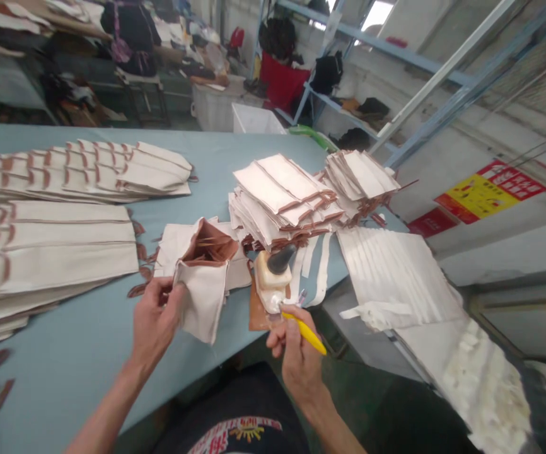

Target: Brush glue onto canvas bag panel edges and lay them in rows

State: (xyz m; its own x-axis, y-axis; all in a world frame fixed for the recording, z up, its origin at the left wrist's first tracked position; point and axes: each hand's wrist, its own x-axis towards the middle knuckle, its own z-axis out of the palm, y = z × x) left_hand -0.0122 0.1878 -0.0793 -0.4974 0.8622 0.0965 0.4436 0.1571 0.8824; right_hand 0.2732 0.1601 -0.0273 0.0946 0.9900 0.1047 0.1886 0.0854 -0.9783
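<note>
One cream cloth pouch (203, 299) with a brown lining (216, 243) sits mouth open near the front edge of the blue-green table (79, 366), partly over flat cream pieces and left of a cream container (262, 270) with a dark conical top (281, 258). The pouch is probably light and pliable, stiffer along its seamed edges, with little risk of slipping or breaking; its walls would likely fold under a firm squeeze. A seamed side, clear of the mouth, appears the best place to hold. Left hand (157, 312): thumb and fingers pinch the pouch's left edge, the forearm entering from lower left. Right hand (299, 353): fingers and thumb close pen-fashion around a yellow-handled tool (308, 334), its butt slanting down to the right and its tip beside the white patch (277, 301) on the container; whether the two touch cannot be told.
</note>
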